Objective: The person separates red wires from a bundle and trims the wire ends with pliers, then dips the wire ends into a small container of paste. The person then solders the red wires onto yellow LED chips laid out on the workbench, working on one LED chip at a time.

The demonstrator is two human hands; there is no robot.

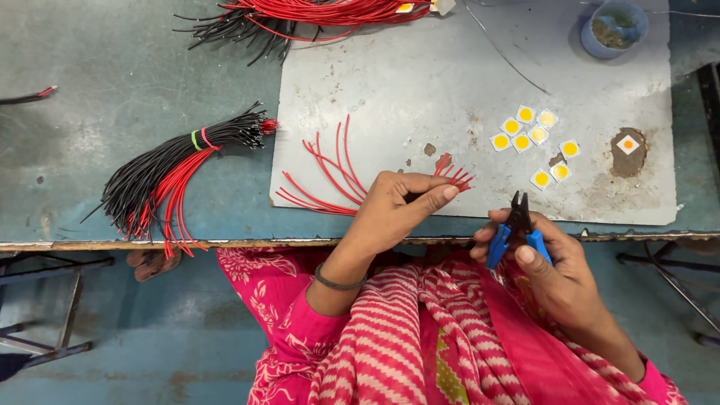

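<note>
Nine square white chips with yellow centres (pixel 534 136); one blue-handled plier (pixel 517 229); one banded bundle of black and red wires (pixel 169 176); one blue cup (pixel 613 28); two hands.

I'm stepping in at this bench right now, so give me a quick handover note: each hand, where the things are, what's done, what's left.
Left hand: pinching a small bunch of short red wires on the grey mat, their ends fanning out past the fingertips.
Right hand: holding blue-handled pliers at the bench edge, tip closed, clear of the wires.
Banded bundle of black and red wires lies to the left; yellow square chips to the right.
Done: cannot tell.
Left: the held wires are not yet in the pliers.
</note>
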